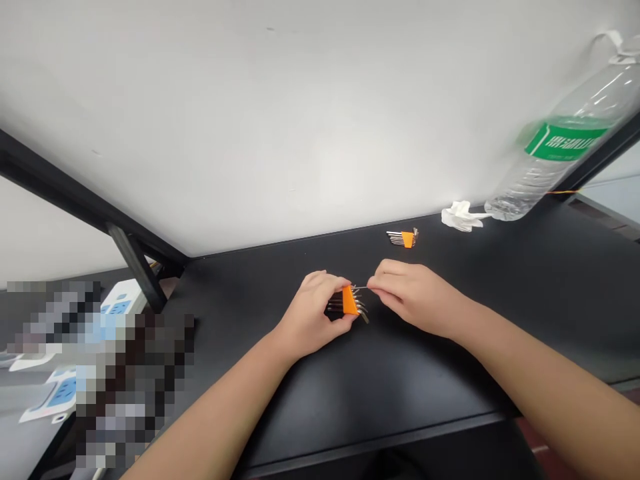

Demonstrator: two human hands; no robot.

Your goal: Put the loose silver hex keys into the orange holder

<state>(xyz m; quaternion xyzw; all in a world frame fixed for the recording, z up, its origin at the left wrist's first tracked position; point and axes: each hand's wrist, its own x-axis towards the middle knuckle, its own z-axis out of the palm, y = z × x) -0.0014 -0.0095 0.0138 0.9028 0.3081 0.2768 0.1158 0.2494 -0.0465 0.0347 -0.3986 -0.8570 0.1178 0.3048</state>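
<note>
My left hand is closed around a set of metal hex keys in an orange holder, resting on the black table. My right hand pinches the thin end of one key at the holder's top edge. A second set of hex keys in an orange holder lies flat farther back on the table, apart from both hands.
A clear plastic water bottle with a green label stands at the back right, next to a crumpled white tissue. A white wall runs behind the table. White power strips lie to the left beyond a black frame leg.
</note>
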